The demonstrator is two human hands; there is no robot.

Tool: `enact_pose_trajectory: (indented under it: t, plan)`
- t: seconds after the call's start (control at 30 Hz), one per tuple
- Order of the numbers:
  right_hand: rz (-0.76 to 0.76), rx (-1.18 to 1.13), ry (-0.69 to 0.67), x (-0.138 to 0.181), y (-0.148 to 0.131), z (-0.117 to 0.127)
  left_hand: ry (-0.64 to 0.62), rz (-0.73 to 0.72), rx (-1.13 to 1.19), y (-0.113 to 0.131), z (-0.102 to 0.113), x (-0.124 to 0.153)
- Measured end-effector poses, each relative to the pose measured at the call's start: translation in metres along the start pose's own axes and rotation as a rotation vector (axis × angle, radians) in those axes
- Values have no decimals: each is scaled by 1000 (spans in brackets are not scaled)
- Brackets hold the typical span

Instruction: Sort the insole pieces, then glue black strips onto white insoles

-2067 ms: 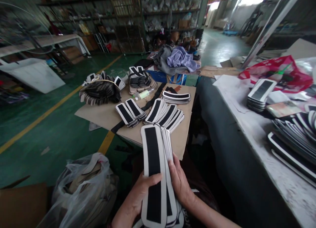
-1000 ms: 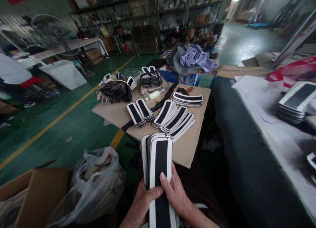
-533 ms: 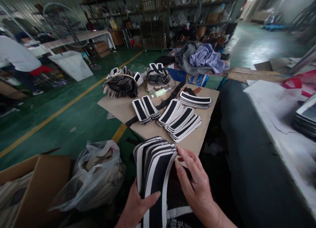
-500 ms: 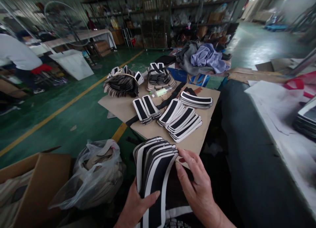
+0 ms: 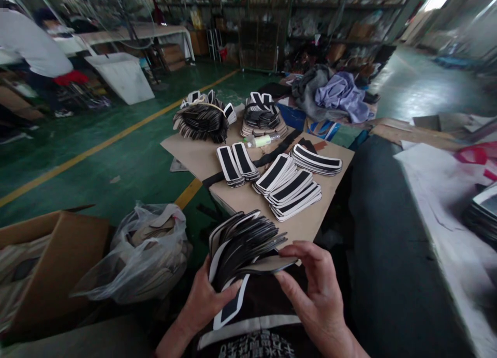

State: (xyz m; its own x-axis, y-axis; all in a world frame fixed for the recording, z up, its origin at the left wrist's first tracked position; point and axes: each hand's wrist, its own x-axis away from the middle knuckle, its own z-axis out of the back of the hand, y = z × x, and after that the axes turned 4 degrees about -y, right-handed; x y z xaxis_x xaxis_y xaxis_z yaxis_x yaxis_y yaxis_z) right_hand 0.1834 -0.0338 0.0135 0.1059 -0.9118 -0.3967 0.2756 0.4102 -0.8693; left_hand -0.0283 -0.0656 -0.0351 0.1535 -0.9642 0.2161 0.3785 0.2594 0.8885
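Note:
My left hand (image 5: 205, 298) grips the lower end of a stack of black-and-white padded strips (image 5: 243, 241), thumb across the front. The stack is fanned and bent over to the right. My right hand (image 5: 316, 288) pinches the far ends of the strips with thumb and fingers. Ahead, a cardboard sheet (image 5: 202, 156) on the green floor carries several piles of the same strips (image 5: 289, 184), a bundled heap (image 5: 202, 120) and a small bottle (image 5: 262, 140).
A clear plastic bag of scraps (image 5: 143, 254) and a cardboard box (image 5: 46, 254) sit at my left. A grey-sided worktable (image 5: 438, 213) runs along the right. Clothes (image 5: 341, 94) lie beyond the cardboard. Another person in a white top (image 5: 34, 42) stands far left.
The stack was held upright and flat; now it is fanned out and bent to the right, with my right hand moved from the stack's side to its far ends. View shifted left.

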Motion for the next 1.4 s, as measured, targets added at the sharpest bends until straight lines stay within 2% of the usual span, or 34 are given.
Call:
enact_pose_trajectory:
  t: [0.17, 0.3, 0.53, 0.7, 0.93, 1.1, 1.4]
  plan:
    - [36, 62, -52, -3, 2, 3, 66, -78, 5, -1, 6, -5]
    - [74, 84, -24, -3, 4, 2, 83, -130, -18, 1, 10, -8]
    - [157, 147, 14, -3, 8, -3, 103, -75, -64, 0, 10, -9]
    - [212, 159, 8, -5, 9, -4, 76, -90, 19, 2, 9, -9]
    - [182, 216, -1, -12, 5, 1, 78, -119, -37, -3, 5, -11]
    - [167, 298, 22, -22, 0, 4, 153, -151, -143, -6, 3, -14]
    - [200, 78, -26, -21, 14, 6, 163, -141, -214, 4, 1, -13]
